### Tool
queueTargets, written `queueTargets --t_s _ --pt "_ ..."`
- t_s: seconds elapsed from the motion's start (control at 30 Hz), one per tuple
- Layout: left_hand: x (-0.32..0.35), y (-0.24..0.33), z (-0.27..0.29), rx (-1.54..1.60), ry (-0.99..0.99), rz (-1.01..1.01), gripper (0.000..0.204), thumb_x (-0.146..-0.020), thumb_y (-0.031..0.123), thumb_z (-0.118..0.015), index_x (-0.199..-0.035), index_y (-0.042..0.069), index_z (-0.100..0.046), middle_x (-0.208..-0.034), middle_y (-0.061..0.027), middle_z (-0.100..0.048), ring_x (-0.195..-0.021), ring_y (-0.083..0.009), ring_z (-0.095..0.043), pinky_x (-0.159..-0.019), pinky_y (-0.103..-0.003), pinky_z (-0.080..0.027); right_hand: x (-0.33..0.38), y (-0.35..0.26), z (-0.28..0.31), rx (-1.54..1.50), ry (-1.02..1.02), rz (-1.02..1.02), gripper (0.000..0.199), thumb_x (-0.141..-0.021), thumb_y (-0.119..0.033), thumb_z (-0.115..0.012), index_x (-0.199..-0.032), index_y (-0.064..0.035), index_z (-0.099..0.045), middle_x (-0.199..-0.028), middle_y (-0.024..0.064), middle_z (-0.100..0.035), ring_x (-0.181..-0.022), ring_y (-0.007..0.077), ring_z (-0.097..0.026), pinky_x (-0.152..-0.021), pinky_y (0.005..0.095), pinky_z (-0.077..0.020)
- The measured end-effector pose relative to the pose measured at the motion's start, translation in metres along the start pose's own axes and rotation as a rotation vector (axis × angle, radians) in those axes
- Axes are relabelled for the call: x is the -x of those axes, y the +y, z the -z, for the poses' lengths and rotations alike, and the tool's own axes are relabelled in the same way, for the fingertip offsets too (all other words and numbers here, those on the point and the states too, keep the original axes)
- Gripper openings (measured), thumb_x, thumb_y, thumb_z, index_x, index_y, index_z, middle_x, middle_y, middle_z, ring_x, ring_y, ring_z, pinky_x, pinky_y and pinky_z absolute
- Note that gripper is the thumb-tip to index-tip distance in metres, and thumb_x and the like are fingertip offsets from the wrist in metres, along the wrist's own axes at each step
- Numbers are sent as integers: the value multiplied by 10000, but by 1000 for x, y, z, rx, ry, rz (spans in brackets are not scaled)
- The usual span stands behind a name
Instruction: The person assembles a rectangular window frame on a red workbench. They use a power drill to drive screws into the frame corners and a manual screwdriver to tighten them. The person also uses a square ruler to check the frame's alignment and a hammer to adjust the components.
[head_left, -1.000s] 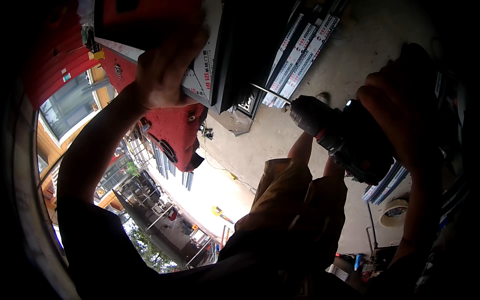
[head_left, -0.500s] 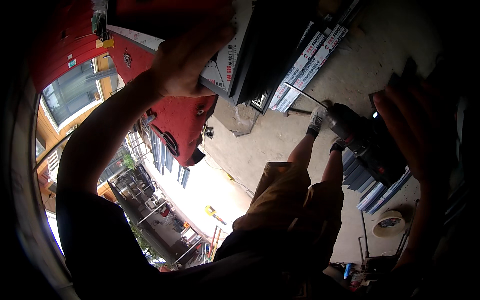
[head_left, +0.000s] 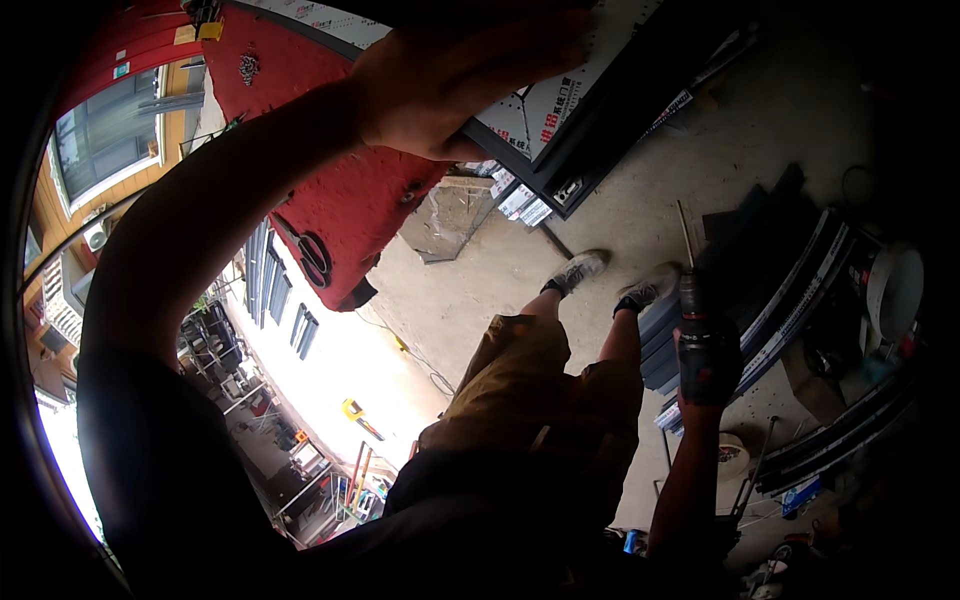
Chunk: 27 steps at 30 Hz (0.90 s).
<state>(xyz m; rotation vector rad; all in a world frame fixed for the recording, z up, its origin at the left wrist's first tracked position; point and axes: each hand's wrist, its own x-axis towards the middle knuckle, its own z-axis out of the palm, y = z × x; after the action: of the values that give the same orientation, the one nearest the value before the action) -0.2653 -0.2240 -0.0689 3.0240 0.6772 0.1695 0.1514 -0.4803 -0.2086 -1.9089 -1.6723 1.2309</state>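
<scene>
My left hand (head_left: 425,95) is closed over the corner of a dark metal frame (head_left: 552,120) covered in white printed film, its thumb low against the near edge. The fingertips fade into shadow at the top. My right hand (head_left: 703,412), partly in the dark, is wrapped round the grip of a black cordless drill (head_left: 708,350). A long thin bit (head_left: 686,232) points away from me, apart from the frame. Beneath the frame and my left arm spreads a red-covered worktable (head_left: 335,195).
Black loop-handled scissors (head_left: 312,258) lie on the red cover. Stacked dark profiles (head_left: 740,265) and film-wrapped strips (head_left: 800,300) lie on the floor at right, beside a white bucket (head_left: 897,290). A sheet of board (head_left: 445,220) rests below the table's edge. A yellow tool (head_left: 362,418) lies on the sunlit ground.
My right hand has swung the drill down and nearer my body, its bit turning from the frame side to straight ahead. The left hand and frame appear further right in view.
</scene>
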Motion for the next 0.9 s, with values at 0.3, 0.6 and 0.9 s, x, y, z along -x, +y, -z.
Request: queueTargets --t_s 0.3,0.6,0.9 --pt "-1 -2 19 15 -85 -40 1165 -730 479 -814 -1674 3 -326 -1739 -203 -326 -991 -279 -763 -765 -364 -639 50 -33 -41 -267 24 -56 464 -800 -76 -891 -1213 -66 -680 -1135 102 -706 -1051 256 -701 -953 384 -558" --pt "5 0 18 5 -86 -43 1202 -729 434 -815 -1700 14 -244 -1769 -198 -241 -1085 -312 -743 -766 -376 -635 132 -80 -103 -472 181 -150 349 -878 -189 -897 -1072 -33 -653 -937 122 -698 -834 282 -685 -768 388 -545" --pt "5 6 19 -15 -159 0 1225 -776 467 -810 -1720 40 -158 -1791 -168 -175 -1149 -315 -719 -731 -397 -633 176 -106 -154 -483 179 -152 313 -864 -126 -892 -1041 -17 -658 -925 99 -709 -827 221 -680 -766 367 -546"
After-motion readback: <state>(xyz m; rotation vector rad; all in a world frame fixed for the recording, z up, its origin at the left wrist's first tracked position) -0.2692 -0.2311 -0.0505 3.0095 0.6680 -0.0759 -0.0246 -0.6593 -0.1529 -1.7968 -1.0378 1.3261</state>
